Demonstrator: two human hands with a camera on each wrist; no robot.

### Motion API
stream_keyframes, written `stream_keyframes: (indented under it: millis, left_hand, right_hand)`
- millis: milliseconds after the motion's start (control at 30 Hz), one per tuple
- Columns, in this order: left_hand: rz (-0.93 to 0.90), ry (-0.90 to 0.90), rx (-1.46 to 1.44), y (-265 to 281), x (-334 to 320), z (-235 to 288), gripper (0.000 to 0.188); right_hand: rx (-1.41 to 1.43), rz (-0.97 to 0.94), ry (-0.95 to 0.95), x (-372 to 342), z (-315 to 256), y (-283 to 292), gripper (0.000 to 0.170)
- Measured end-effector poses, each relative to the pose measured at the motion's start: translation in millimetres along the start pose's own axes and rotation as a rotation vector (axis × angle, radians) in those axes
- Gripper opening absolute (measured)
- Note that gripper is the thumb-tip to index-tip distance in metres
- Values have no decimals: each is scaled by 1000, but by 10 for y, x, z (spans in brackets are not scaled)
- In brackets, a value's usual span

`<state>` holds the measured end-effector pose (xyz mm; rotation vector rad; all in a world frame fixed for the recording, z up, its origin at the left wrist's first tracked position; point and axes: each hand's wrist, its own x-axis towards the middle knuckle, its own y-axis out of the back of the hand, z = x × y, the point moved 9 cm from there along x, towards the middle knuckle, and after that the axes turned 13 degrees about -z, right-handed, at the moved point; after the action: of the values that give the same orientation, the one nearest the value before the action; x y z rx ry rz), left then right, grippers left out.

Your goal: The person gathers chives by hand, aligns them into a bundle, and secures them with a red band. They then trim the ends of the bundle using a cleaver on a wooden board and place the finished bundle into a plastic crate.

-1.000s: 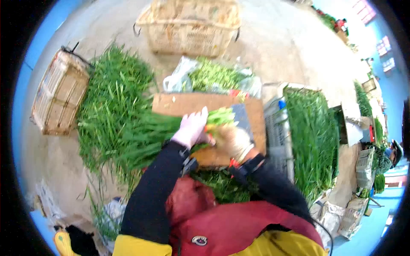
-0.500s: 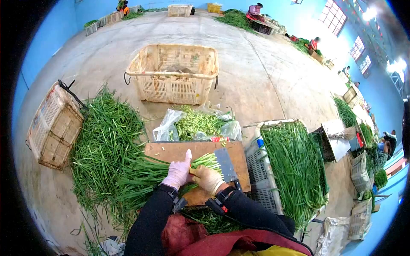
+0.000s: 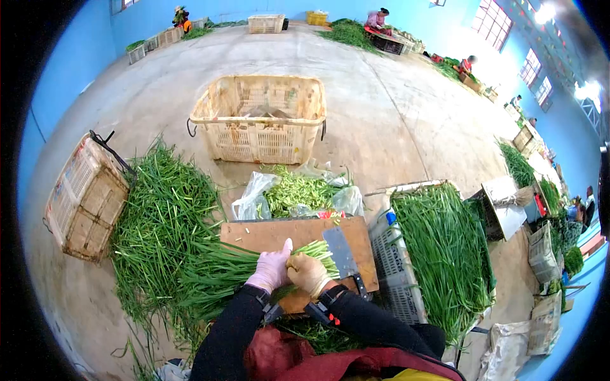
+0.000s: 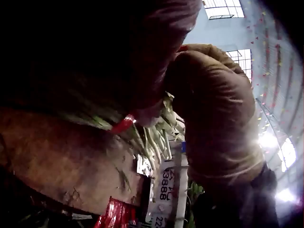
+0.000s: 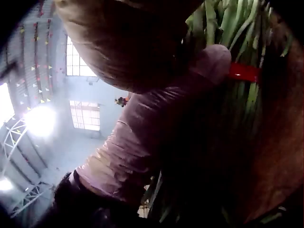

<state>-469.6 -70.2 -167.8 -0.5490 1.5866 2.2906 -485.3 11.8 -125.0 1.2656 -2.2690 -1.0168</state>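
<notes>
A bundle of long green stalks with pale cut ends [image 3: 321,254] lies across a wooden board [image 3: 260,235]. My gloved left hand [image 3: 272,270] grips the bundle around its middle. Close against it, my gloved right hand [image 3: 307,273] has its fingers curled at the top of the bundle, pinching a red strip that shows between the hands in the left wrist view. The same red strip [image 5: 243,72] runs round the stalks in the right wrist view, beside the left thumb. A cleaver [image 3: 341,251] rests on the board right of the cut ends, its dark handle towards me.
Loose green stalks [image 3: 159,235] are heaped to the left, beside a tipped crate [image 3: 89,197]. Behind the board sits a plastic bag [image 3: 251,202] of chopped pieces, then a large crate [image 3: 257,143]. A crate of green stalks [image 3: 438,254] stands at right.
The head view has tilted up, showing more floor. The right hand, blurred over the cut ends a second ago, has come left against the left hand. The cleaver now shows fully.
</notes>
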Motion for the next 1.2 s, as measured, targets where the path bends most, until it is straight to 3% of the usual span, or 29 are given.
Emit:
stream_keyframes:
  millis: [167,233,300,367,433,500,600,700,767,833,900,933,1033,1100,1200]
  left_hand:
    - [-37,-25,-22,-114,31,19,94]
    - [-39,-29,-54,-147,75,-11,96]
    - [226,-82,47,-70,-22,58,101]
    - [223,-57,51,-82,-27,64,103]
    - [227,-32,61,3,-38,96,106]
    - [-20,74,6,-130,41,24,102]
    - [-12,55,6,-180,91,-5,94]
    - [50,50,7,-181,98,-5,82]
    - [74,42,30,-157,111,9,75]
    - [62,54,91,-145,71,45,72]
    - [55,49,81,-203,22,42,67]
    - [42,35,58,-135,-12,91,65]
    - [90,-5,89,-64,8,108,58]
    - [66,-17,81,-74,51,93,56]
    - [85,-36,80,-82,43,93,58]
  right_hand:
    - [73,60,-35,-44,112,-62,11]
    - [191,185,-63,-87,168,17,10]
    - [250,185,-137,-93,314,-99,10]
    - [600,236,-225,-120,546,-211,12]
    - [580,236,-223,-121,556,-191,13]
    - [564,241,-221,-117,550,-180,14]
    - [611,223,-279,-147,556,-177,17]
    - [461,147,-241,-73,431,-47,21]
    - [282,21,-114,-19,328,-69,20]
    - [283,31,-123,-9,373,-71,21]
    - [380,36,-244,-29,524,-187,23]
    - [585,-45,-305,-94,354,-70,24]
    - [518,70,-311,-121,447,-116,27]
    - [252,76,-234,-120,335,-28,28]
    - [300,110,-245,-187,460,-228,28]
